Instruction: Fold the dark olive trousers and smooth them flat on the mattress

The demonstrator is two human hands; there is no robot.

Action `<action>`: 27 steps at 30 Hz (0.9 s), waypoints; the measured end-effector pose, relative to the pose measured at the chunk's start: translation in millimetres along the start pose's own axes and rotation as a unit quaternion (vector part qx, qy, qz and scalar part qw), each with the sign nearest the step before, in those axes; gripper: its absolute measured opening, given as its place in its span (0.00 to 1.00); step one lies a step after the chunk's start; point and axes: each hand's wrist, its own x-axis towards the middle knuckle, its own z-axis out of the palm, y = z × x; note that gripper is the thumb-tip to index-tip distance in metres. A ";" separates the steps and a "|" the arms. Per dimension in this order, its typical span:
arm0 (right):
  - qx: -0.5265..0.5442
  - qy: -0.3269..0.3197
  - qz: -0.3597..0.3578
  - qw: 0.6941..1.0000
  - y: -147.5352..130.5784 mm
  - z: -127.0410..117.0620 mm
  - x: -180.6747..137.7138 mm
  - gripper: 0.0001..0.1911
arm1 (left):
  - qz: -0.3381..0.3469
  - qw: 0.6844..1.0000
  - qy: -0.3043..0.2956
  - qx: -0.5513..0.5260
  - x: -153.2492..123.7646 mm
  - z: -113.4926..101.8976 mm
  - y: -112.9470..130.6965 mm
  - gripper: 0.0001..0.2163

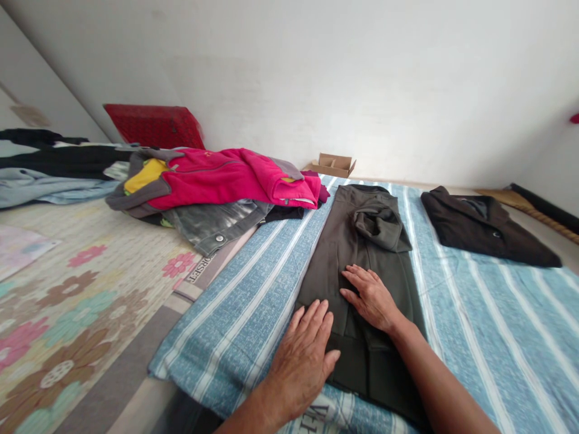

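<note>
A dark olive-grey jacket [384, 289] lies partly folded in a long, narrow shape on a blue striped cloth [244, 301]. One sleeve [377, 223] is bunched on top near its far end. My left hand [305, 355] rests flat on the jacket's left edge, fingers stretched out and thumb apart. Flat on the middle of the same jacket lies my right hand [368, 295], its fingers spread. Neither hand grips the fabric.
A folded dark brown garment [484, 229] lies on the right. To the left are a pink and grey jacket [226, 181], a grey denim piece [217, 223] and a heap of clothes [58, 166]. A small cardboard box [335, 166] and a red case [154, 126] stand by the wall.
</note>
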 end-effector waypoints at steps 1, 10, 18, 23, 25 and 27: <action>0.000 -0.002 0.001 1.000 0.0 -0.1 0.0 0.23 | 0.000 1.000 -0.002 0.003 0.2 0.0 -0.1 0.23; 0.003 -0.004 0.001 1.000 1.8 0.6 0.1 0.23 | -0.002 1.000 0.002 -0.003 -0.6 0.5 0.0 0.23; 0.007 0.003 0.000 1.000 3.1 1.7 -0.2 0.22 | -0.001 1.000 0.006 0.005 -0.5 -0.7 0.8 0.22; 0.011 -0.003 0.005 1.000 2.5 0.4 -0.4 0.23 | 0.001 1.000 0.003 0.009 -0.6 0.6 0.3 0.23; 0.013 0.000 0.004 1.000 2.4 0.1 -0.3 0.23 | -0.001 1.000 0.000 0.004 -0.2 0.3 0.2 0.23; 0.016 0.002 0.001 1.000 2.6 0.1 -0.2 0.22 | -0.002 1.000 -0.003 0.000 0.0 -0.8 0.2 0.23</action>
